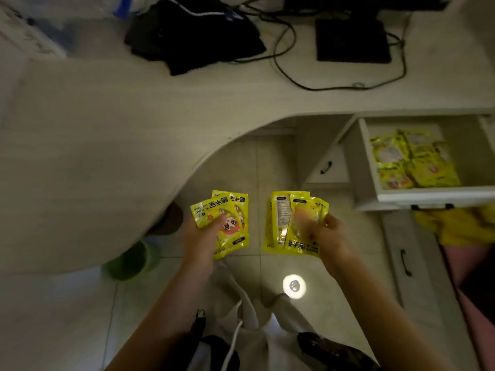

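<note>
My left hand (199, 238) grips a small fan of yellow packets (227, 210) with a red cartoon figure on the front, thumb on top. My right hand (325, 238) grips another bunch of yellow packets (284, 223), some showing the printed back label. Both bunches are held above the tiled floor, in front of the desk's curved edge. To the right, an open white drawer (375, 167) holds several more of the same yellow packets (413, 159).
A curved white desk (107, 135) spans the upper half, carrying a black cloth bundle (192, 36), black cables (334, 84) and a black flat box (352, 40). Closed drawers with black handles (404, 262) stand below the open one. A green object (131, 261) sits on the floor at left.
</note>
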Demonstrator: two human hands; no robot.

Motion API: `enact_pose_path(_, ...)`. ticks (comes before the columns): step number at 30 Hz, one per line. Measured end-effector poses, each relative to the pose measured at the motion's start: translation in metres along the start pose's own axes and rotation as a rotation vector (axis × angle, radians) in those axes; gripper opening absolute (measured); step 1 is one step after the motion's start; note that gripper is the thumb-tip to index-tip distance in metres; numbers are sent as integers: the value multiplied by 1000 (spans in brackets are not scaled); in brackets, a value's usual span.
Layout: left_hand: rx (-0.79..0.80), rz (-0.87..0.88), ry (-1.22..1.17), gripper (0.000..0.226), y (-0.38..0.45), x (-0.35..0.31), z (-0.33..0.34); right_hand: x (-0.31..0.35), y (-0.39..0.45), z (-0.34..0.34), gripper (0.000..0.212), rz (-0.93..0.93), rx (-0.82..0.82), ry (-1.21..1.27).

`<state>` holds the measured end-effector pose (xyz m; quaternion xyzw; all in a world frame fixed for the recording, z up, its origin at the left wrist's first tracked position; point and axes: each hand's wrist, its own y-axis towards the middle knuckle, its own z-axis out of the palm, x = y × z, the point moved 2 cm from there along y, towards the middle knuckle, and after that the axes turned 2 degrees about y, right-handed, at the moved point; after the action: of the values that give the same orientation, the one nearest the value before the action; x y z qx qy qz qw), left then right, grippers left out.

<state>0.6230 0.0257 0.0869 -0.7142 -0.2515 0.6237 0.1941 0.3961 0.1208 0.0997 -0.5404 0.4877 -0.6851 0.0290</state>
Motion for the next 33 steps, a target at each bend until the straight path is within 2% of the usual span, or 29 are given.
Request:
enact_pose_path(5, 128, -20, 53, 28, -50, 36, 81, -24, -15, -99, 26, 55, -129, 94)
enact_pose_path(8, 190, 10, 101, 25, -74, 44, 124, -35, -22, -147, 21, 69, -198, 159)
enact_pose_path(12, 287, 38, 168, 25, -94, 46, 172, -39, -26, -192, 28, 91, -292, 248)
enact_pose_path(16, 351, 55, 215, 23, -105, 39, 221, -36, -20, -229, 23, 123, -351, 314)
enact_pose_path(22, 396, 63, 248, 22, -98, 21, 300, -2, 13, -278, 8, 98, -406, 381)
enact_pose_path(33, 429, 58, 322, 30, -60, -25, 432, 86, 99, -347, 18, 49, -446, 351)
